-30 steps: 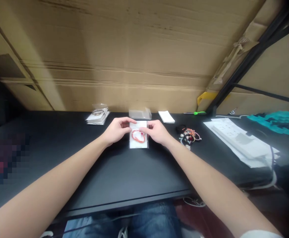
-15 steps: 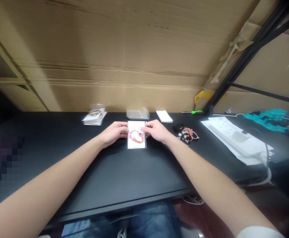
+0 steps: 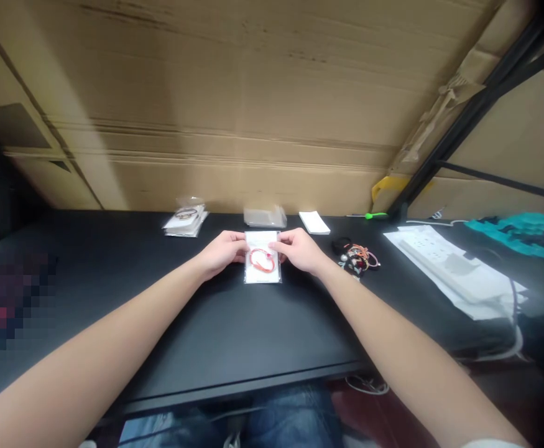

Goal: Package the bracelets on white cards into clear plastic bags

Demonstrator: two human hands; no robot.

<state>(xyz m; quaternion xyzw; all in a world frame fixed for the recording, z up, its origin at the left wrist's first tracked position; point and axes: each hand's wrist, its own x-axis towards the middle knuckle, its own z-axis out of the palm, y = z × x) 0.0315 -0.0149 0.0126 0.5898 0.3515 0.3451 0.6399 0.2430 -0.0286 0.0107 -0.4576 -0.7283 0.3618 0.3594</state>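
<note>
Both hands pinch a clear plastic bag [image 3: 263, 275] with a white card inside it. A red-orange cord bracelet [image 3: 261, 266] lies looped against the card. My left hand [image 3: 225, 253] is closed on the bag's left edge, its thumb at the front. On the upper right side, my right hand [image 3: 301, 249] grips it, thumb across the front and fingers behind. The bag is held upright, its front facing me.
Behind the hands lie a stack of bagged bracelets [image 3: 186, 222], clear bags [image 3: 265, 217] and white cards [image 3: 314, 222]. Loose bracelets [image 3: 358, 256] are heaped at right, beside white papers [image 3: 449, 264]. A green-handled tool [image 3: 375, 216] rests near the cardboard wall [image 3: 234, 106].
The camera view has shifted slightly, so the whole scene sits a little further right. Both hands keep hold of the bag, and my left thumb now shows at its front edge.
</note>
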